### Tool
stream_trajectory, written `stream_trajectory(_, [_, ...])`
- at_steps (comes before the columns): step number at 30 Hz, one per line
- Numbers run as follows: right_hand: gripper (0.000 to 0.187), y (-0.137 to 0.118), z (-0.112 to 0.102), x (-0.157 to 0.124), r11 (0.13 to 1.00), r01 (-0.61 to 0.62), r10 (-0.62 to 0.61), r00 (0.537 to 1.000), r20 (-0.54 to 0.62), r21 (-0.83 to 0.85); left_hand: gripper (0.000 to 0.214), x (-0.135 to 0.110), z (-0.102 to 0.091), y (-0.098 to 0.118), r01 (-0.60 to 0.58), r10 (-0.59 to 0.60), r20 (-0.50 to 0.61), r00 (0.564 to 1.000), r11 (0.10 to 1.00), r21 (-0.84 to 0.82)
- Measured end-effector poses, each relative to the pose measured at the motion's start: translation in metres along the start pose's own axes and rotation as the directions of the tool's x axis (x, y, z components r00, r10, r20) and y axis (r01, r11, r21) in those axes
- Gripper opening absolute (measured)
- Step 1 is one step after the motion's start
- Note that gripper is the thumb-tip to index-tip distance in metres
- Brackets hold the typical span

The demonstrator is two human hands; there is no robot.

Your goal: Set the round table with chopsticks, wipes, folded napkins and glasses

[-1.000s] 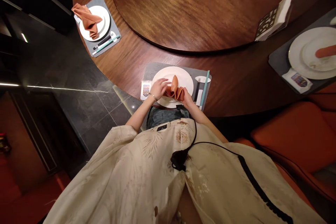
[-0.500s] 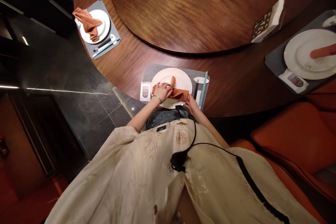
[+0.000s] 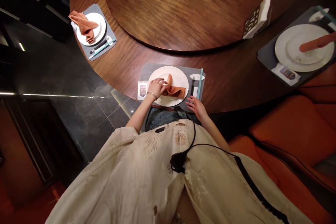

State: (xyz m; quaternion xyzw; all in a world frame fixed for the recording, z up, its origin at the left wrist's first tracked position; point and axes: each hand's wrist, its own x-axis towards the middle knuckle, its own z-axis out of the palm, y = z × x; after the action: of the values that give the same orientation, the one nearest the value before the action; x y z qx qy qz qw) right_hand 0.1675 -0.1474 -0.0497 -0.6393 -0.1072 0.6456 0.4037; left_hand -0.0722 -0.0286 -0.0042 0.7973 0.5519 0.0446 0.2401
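A folded orange cloth napkin (image 3: 177,92) lies on a white round plate (image 3: 181,73), one rolled part pointing away from me. My left hand (image 3: 156,88), with a bracelet at its wrist, is over the plate's left side. Its curved fingers reach the napkin's rolled part; whether they touch it I cannot tell. Beneath that hand, part of the napkin and plate is hidden. To the right of the plate, my right hand (image 3: 198,107) is held with fingers spread and nothing in them. Near it lie black chopsticks (image 3: 193,85) and teal chopsticks (image 3: 200,84) on a white rest (image 3: 196,77).
Under the plate is a grey placemat (image 3: 145,71), with a white packet (image 3: 142,90) at its left. A large wooden turntable (image 3: 170,10) carries a napkin holder (image 3: 256,19). Other settings have plates (image 3: 283,47) and napkins (image 3: 83,26). An orange chair (image 3: 280,129) stands at right.
My right hand has come off the napkin's right end, moved right and spread its fingers. My left hand has shifted slightly left and up on the plate. The view has moved a little.
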Motion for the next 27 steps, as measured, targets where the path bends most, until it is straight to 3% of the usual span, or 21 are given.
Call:
stream_trajectory(4, [0.023, 0.006, -0.011, -0.009, 0.997, 0.013, -0.009, 0.999, -0.046, 0.075, 0.029, -0.020, -0.022, -0.023, 0.045, -0.061, -0.178, 0.982, 0.994, -0.096])
stream_trajectory(8, [0.030, 0.026, -0.025, -0.031, 0.988, 0.122, -0.098, 0.970, -0.223, 0.097, 0.034, -0.055, -0.031, -0.030, 0.096, -0.158, -0.281, 0.947, 0.971, -0.221])
stream_trajectory(10, [0.041, 0.041, -0.030, -0.042, 0.988, 0.149, -0.130, 0.950, -0.282, 0.045, 0.038, -0.068, -0.025, -0.031, 0.109, -0.178, -0.235, 0.956, 0.953, -0.282])
stream_trajectory(13, [0.049, 0.064, -0.034, -0.055, 0.991, 0.111, -0.127, 0.943, -0.309, -0.069, 0.040, -0.072, -0.010, -0.022, -0.003, -0.029, -0.087, 0.996, 0.937, -0.349])
stream_trajectory(16, [0.052, 0.078, -0.049, -0.064, 0.988, 0.045, -0.086, 0.954, -0.288, -0.146, 0.041, -0.067, 0.003, 0.017, -0.124, 0.158, 0.050, 0.986, 0.905, -0.407])
stream_trajectory(21, [0.051, 0.085, -0.111, -0.071, 0.988, 0.035, -0.080, 0.950, -0.300, -0.152, 0.037, -0.039, 0.033, 0.127, -0.317, 0.404, 0.150, 0.902, 0.858, -0.404])
stream_trajectory(25, [0.051, 0.075, -0.191, -0.072, 0.971, 0.129, -0.188, 0.932, -0.310, -0.199, 0.028, 0.028, 0.085, 0.211, -0.430, 0.492, 0.194, 0.849, 0.855, -0.289])
stream_trajectory(27, [0.052, 0.062, -0.237, -0.081, 0.937, 0.186, -0.265, 0.930, -0.254, -0.296, 0.028, 0.075, 0.110, 0.247, -0.378, 0.420, 0.179, 0.890, 0.898, -0.227])
